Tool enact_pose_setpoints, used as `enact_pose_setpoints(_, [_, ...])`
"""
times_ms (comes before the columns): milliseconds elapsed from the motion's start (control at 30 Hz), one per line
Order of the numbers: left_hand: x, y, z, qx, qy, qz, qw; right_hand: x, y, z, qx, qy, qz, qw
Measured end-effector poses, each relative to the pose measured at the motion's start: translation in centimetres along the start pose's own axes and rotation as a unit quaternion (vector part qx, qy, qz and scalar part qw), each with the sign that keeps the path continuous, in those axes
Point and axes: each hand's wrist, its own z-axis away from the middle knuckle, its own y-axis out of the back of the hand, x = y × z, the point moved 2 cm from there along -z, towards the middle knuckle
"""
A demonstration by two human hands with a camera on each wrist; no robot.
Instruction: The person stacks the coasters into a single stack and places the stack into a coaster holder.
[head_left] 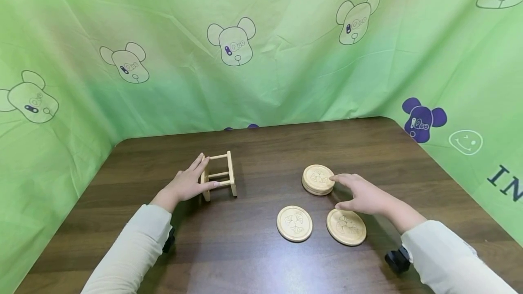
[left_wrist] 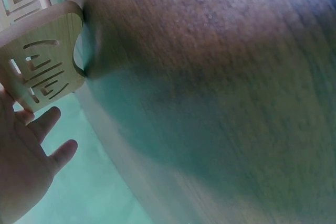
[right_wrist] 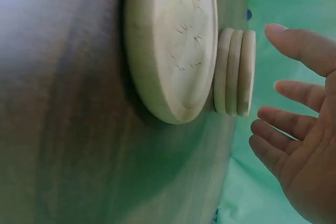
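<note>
My left hand (head_left: 188, 183) holds the left side panel of a small wooden coaster rack (head_left: 231, 173), its thumb along the near rung and fingers at the far edge. In the left wrist view the rack's cut-out panel (left_wrist: 44, 61) shows, with two fingers free beside it. On the right, my right hand (head_left: 359, 194) hovers with spread fingers beside a stack of three wooden coasters (head_left: 318, 178). The right wrist view shows a gap between its fingers and the stack (right_wrist: 233, 72). Beneath its thumb lies a single coaster (head_left: 346, 228). Left of that lies another coaster (head_left: 294, 223).
A dark wooden table (head_left: 245, 248) carries everything. Behind and beside it hangs a green printed cloth (head_left: 278, 85). A black wrist device (head_left: 397, 260) shows under the right sleeve.
</note>
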Motion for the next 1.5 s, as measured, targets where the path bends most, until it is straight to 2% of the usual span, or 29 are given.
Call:
enact_pose_setpoints(333, [0.0,0.0,0.0,-0.003,-0.001,-0.001,1.0,-0.5,-0.5,1.4,0.0,0.008,-0.002,1.0])
enact_pose_setpoints(633, [0.0,0.1,0.1,-0.003,-0.001,0.001,1.0,-1.0,-1.0,2.2,-0.02,0.0,-0.002,0.9998])
enact_pose_setpoints(867, [-0.1,-0.1,0.0,-0.003,-0.002,-0.003,1.0,-1.1,-1.5,2.7,-0.019,0.002,0.0,0.9998])
enact_pose_setpoints(1100, [-0.1,-0.1,-0.1,-0.001,-0.001,-0.005,1.0,-1.1,-1.9,3.2,-0.04,-0.016,-0.019,0.9989])
enact_pose_setpoints(1500, [-0.3,-0.1,-0.2,0.0,-0.002,-0.01,0.9999,-1.0,-2.3,3.6,-0.046,-0.014,-0.024,0.9985])
